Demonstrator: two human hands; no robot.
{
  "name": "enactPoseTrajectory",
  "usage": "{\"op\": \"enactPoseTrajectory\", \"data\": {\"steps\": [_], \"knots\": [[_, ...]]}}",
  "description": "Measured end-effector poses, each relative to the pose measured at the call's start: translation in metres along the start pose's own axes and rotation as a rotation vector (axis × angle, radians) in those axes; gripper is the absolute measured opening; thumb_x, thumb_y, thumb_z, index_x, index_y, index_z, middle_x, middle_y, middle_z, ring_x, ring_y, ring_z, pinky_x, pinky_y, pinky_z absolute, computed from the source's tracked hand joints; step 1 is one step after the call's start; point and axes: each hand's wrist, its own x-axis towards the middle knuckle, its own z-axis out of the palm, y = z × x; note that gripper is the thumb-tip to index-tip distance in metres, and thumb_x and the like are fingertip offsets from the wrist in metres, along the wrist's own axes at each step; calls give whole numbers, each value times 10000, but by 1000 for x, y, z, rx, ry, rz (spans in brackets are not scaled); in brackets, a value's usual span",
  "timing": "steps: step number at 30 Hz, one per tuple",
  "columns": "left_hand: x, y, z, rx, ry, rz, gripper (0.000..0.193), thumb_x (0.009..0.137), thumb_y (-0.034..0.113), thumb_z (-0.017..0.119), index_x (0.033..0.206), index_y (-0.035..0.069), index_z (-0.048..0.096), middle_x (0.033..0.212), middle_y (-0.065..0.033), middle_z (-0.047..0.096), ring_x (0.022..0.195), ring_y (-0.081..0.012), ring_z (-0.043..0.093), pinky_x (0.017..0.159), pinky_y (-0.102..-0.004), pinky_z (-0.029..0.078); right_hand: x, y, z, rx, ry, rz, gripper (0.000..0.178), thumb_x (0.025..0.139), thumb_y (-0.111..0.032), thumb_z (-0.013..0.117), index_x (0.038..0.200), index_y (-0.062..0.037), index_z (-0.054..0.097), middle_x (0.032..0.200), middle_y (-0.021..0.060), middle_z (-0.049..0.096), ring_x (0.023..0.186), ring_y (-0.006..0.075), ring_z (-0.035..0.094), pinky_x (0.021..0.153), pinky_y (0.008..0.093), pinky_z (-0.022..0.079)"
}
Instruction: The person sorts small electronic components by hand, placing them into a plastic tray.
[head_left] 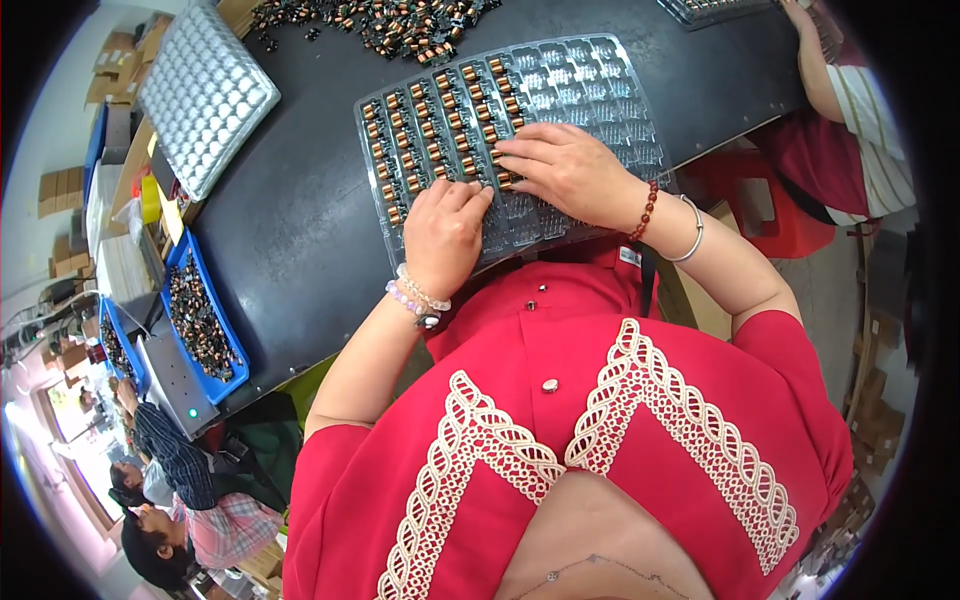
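A clear plastic tray (pixel 520 228) with rows of small pockets lies before me on the dark table. Columns of copper-wound coils (pixel 428 130) with dark bases fill its left part; the pockets on the right part hold none. My left hand (pixel 443 232) rests at the near end of the filled columns, fingers bent and drawn together, their tips hiding whatever they touch. Reaching in from the right, my right hand (pixel 575 175) has its fingers stretched out and slightly apart, the tips over coils in the rightmost filled column.
Loose coils (pixel 390 28) are heaped at the table's far edge. A white tray with round pockets (pixel 208 100) stands at the far left, with a blue bin (pixel 205 320) of small parts nearer. Another person's arm (pixel 815 70) is at the far right, beside a red stool (pixel 765 205).
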Motion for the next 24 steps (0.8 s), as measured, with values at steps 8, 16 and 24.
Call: {"op": "enactPoseTrajectory", "data": {"steps": [8,16,24], "knots": [[32,-27,-22,-342,-150,-200,176,823,50,578,976,59,664,915,-121,662,868,-298,612,765,-397,485,20,10,-12,15,-201,7,178,789,-231,663,841,-62,680,956,27,653,965,218,560,839,344,457],[132,-141,31,54,-7,-501,491,817,164,621,1292,162,498,1324,-205,429,1123,-395,480,977,-431,407,98,117,6,-222,114,340,455,830,-217,647,1269,-207,528,1337,122,476,1224,324,445,1002,406,406],[146,-143,35,-331,-86,-445,620,664,113,762,1243,207,561,1158,-181,455,1043,-318,537,950,-358,452,122,126,16,-154,-42,428,640,706,-221,758,1293,-183,505,1298,152,485,1189,330,461,988,407,420]]}}
